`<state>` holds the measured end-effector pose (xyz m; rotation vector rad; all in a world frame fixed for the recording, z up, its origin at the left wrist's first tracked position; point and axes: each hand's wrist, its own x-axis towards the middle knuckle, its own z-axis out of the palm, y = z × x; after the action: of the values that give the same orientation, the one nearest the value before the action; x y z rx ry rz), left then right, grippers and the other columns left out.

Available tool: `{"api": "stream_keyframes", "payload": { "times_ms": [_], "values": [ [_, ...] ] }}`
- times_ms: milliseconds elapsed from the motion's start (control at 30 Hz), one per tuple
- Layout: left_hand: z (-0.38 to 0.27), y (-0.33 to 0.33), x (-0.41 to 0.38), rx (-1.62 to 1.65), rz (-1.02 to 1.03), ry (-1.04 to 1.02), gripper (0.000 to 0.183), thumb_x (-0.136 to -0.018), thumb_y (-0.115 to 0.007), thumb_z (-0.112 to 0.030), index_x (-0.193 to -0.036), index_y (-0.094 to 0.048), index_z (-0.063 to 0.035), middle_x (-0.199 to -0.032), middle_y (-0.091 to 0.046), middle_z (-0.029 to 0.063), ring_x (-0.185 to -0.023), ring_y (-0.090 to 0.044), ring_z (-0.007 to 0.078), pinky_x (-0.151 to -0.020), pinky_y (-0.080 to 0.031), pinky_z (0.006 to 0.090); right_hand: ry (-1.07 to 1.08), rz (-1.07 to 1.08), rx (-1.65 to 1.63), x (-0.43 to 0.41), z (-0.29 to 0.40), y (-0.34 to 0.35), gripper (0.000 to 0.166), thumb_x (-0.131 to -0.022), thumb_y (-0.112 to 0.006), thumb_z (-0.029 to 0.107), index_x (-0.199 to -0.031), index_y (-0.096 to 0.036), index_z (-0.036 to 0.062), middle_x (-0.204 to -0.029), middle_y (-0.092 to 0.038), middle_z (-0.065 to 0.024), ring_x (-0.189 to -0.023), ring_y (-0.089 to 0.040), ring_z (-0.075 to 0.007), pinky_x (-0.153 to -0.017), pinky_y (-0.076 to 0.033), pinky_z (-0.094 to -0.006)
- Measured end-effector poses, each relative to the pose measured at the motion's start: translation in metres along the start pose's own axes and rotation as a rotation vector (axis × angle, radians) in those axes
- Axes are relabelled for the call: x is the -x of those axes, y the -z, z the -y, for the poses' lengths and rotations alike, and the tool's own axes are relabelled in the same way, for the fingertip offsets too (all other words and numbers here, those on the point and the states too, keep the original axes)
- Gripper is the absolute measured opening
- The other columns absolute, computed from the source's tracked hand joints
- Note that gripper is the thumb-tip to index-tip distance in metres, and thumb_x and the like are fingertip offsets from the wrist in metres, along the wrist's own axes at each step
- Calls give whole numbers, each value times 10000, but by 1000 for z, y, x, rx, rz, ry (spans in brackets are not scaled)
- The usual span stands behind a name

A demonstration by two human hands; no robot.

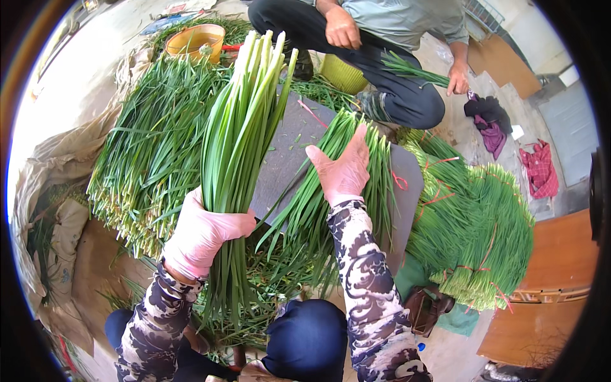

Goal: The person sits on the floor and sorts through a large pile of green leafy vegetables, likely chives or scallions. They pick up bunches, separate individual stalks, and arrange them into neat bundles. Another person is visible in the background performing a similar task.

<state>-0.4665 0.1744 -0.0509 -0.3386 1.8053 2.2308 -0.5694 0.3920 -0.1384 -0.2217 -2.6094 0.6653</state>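
Note:
My left hand [207, 234], in a pink glove, is closed around a thick bunch of garlic chives [243, 124]. The pale stem ends point up and the green leaves hang below my fist. Over a looser heap of chives [334, 148] on a grey-topped work surface [281, 167] is my right hand [341, 167], also gloved in pink. Its thumb and fingers are spread against the leaves near the pale ends. A red tie [400, 181] lies at that heap's right side, and another red tie [312, 113] rests on the surface behind it.
A large pile of loose chives [152, 157] lies on the left. Tied bundles [482, 229] are stacked on the right. Across from me sits a person [401, 28] holding a few chives [415, 71]. A yellow bucket [195, 43] and a yellow-green basket [343, 74] stand behind.

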Motion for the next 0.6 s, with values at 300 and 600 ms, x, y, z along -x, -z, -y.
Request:
{"api": "stream_keyframes", "payload": {
  "times_ms": [300,600],
  "values": [
    [20,23,-5,57,-61,-55,281,-622,-738,29,-878,-636,-24,-765,-644,16,-679,-599,102,-663,-488,252,-302,339,296,2,-1,-31,1256,-587,-815,485,-1484,-18,113,-1498,-196,-194,-1359,-245,-358,-1059,-288,-509],
    [27,37,-16,145,-44,-58,294,-635,-723,23,-906,-617,-22,-776,-623,-2,-686,-572,81,-679,-479,250,-362,214,192,-11,-24,-21,973,-621,-640,-36,-1445,-140,97,-1380,-273,-186,-1260,-356,-384,-1063,-345,-406]
  ]
}}
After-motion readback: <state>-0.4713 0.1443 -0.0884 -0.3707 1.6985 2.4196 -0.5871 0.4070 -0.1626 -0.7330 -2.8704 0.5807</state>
